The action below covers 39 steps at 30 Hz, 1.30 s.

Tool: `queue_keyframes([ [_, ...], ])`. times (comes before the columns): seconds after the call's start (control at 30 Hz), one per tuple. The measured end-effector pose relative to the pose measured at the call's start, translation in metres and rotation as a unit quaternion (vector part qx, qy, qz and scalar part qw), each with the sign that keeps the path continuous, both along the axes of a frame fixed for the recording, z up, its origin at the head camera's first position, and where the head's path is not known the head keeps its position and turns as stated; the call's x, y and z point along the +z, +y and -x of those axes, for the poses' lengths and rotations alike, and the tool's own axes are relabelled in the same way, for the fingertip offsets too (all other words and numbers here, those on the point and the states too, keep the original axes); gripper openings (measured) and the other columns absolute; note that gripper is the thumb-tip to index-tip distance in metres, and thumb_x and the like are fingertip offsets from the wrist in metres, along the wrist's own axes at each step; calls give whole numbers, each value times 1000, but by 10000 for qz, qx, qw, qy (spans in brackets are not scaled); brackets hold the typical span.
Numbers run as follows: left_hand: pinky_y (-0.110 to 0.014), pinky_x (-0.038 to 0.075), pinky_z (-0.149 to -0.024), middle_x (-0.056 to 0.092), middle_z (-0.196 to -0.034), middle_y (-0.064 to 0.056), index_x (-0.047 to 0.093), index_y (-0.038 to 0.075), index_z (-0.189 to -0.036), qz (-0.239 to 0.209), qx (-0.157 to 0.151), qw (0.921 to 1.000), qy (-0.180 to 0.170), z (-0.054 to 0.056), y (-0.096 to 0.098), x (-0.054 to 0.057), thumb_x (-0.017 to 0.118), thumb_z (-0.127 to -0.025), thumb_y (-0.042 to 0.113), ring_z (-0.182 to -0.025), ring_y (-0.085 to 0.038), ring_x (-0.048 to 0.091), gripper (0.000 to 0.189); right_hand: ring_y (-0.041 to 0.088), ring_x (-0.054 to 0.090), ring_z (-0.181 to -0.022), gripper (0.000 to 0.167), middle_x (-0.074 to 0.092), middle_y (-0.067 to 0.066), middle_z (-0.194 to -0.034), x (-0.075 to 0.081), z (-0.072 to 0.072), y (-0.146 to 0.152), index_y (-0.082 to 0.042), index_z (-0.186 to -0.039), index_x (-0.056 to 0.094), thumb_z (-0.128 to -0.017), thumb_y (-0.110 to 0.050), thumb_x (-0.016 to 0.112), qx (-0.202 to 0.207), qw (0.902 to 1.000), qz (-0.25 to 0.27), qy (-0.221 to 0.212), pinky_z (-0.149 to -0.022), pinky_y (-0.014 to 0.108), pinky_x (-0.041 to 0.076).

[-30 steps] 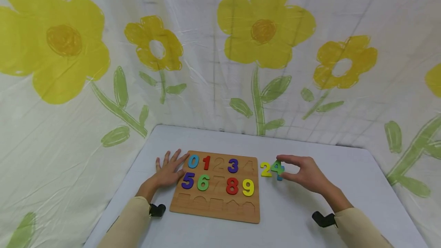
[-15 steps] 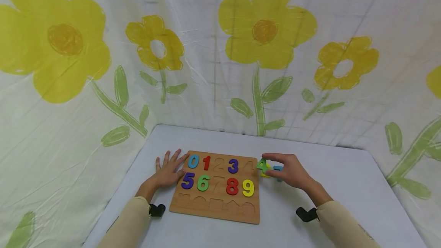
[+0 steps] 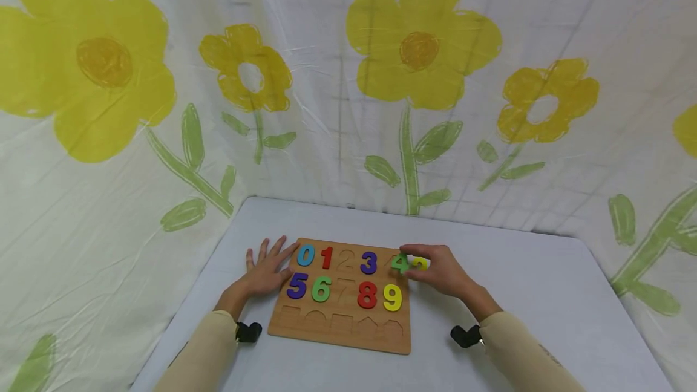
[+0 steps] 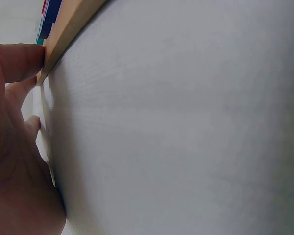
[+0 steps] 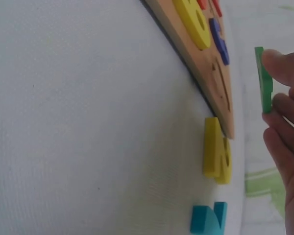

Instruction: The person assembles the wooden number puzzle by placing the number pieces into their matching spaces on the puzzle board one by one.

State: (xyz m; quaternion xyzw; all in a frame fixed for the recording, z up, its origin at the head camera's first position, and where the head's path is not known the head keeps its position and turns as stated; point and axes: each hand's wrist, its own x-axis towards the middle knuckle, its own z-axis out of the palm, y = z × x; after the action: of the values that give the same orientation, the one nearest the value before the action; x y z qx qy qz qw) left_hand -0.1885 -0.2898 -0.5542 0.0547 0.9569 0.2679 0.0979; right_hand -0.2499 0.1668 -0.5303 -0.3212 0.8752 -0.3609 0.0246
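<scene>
Between thumb and fingers my right hand (image 3: 443,271) pinches a green number 4 piece (image 3: 400,263), raised over the upper right corner of the wooden number board (image 3: 337,340). The right wrist view shows this green piece (image 5: 264,81) edge-on, clear of the board. My left hand (image 3: 265,272) rests at the board's left edge with fingers spread, its thumb and a fingertip touching the wood. Beside the board's right edge lies a yellow 2 (image 3: 419,263), partly covered by my right hand. A blue piece (image 5: 208,219) lies past it on the table, hidden in the head view.
Coloured numbers sit in the board, among them a red 8 (image 3: 367,294), a yellow 9 (image 3: 392,297) and a purple 3 (image 3: 368,262). Outlined recesses for 2 and 7 and a bottom row of shapes hold no pieces. A flowered curtain (image 3: 316,156) hangs behind the white table (image 3: 523,271).
My right hand has carried the green 4 leftward from above the loose pieces, past the yellow 2, to the board's upper right corner. The left hand and the board have stayed put.
</scene>
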Motion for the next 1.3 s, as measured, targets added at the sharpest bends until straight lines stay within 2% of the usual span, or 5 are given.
queue_keyframes([
  [0.13,-84,-18,-120,12,-183,-24,35,18,-173,-61,-9,10000,28,0,0,1,58,-111,27,-165,-61,-8,66,28,72,-133,55,77,0,-140,-5,2,-6,-8,-142,73,-93,-25,90,-49,9997,-70,-209,-112,55,56],
  [0.43,-84,-17,-120,12,-182,-25,36,17,-172,-159,-17,9999,47,-1,-1,0,58,-110,28,-164,-62,-8,66,28,71,-132,55,77,1,-140,-11,6,-16,-9,-144,72,-94,-26,89,-89,9989,-265,-382,-114,54,55],
  [0.8,-84,-18,-120,11,-183,-24,35,18,-173,-82,-33,10000,37,0,-1,0,57,-112,27,-165,-61,-9,66,29,70,-136,56,76,2,-142,-19,10,-20,-12,-144,73,-92,-23,91,-206,9980,-464,-375,-115,52,55],
  [1.07,-85,-16,-120,11,-183,-24,34,19,-173,-23,-39,10000,18,1,1,3,57,-111,29,-165,-62,-8,66,32,70,-135,57,76,7,-142,-25,10,-19,-9,-144,72,-92,-22,91,-55,9984,-568,-20,-112,53,56],
  [1.3,-85,-16,-121,12,-183,-24,35,18,-173,-21,-26,10000,9,0,2,4,58,-111,26,-165,-61,-8,67,28,72,-132,59,76,6,-142,-22,7,-18,-11,-146,71,-92,-24,91,-132,9979,-628,29,-109,52,59],
])
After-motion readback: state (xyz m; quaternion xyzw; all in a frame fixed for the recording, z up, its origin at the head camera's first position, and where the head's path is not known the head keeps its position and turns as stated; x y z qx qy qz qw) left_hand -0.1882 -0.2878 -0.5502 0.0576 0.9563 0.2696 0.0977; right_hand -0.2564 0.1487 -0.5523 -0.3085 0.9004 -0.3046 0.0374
